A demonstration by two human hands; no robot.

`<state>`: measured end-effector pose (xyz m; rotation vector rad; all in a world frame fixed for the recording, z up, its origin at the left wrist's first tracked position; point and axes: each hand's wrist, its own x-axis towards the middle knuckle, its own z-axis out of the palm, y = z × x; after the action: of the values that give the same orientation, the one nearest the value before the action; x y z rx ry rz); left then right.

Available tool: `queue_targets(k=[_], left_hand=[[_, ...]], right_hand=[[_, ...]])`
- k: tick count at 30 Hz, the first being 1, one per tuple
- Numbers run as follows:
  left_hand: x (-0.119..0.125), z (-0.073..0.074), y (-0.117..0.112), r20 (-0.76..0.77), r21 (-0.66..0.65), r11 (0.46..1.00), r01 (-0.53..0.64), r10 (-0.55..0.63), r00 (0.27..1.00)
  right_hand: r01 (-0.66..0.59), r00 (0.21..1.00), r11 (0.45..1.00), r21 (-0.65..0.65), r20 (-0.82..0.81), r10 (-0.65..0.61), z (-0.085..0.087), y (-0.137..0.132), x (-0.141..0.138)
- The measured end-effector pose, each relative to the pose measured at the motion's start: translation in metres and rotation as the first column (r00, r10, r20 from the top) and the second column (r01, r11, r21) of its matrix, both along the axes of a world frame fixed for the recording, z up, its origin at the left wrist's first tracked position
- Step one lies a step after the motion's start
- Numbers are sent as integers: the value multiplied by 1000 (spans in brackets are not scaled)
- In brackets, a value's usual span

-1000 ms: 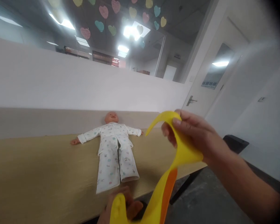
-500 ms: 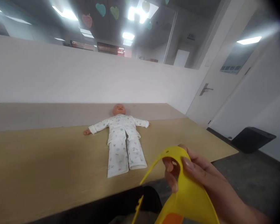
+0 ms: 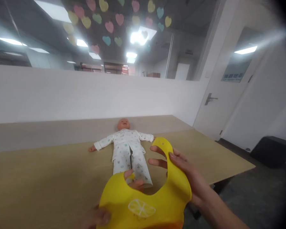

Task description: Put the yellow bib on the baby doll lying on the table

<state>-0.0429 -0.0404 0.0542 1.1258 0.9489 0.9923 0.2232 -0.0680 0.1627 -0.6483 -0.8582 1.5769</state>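
The baby bib [image 3: 162, 203] by the worktop's near edge is bright yellow, printed with a white lemon slice [image 3: 141, 208] in outline, and orange shows at its bottom. White pyjamas [image 3: 126, 139] with small scattered teal and grey motifs dress the doll, whose head [image 3: 123, 124] is pinkish. The worktop [image 3: 50, 175] is yellowish tan, with a paler greyish-beige strip [image 3: 62, 132] along its far edge. Beyond its right corner, the chair [image 3: 273, 151] is black; the heart-shaped notes [image 3: 119, 19] are pink, yellow, teal and green.
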Motion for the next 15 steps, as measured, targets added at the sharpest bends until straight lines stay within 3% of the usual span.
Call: queue_targets(k=[4, 7, 11, 15], left_hand=[[22, 34, 24, 159, -227, 970, 89, -53, 986], [23, 51, 34, 295, -356, 927, 120, -10, 956], [19, 69, 53, 363, -271, 952, 143, -37, 931], [22, 82, 71, 408, -141, 974, 178, -107, 907]], right_hand=[[58, 997, 995, 81, -62, -53, 7, 25, -6], [82, 995, 986, 147, -76, -71, 9, 52, -1], [84, 994, 977, 197, -84, -68, -2, 89, 9], [52, 999, 965, 257, -19, -48, -3, 107, 16]])
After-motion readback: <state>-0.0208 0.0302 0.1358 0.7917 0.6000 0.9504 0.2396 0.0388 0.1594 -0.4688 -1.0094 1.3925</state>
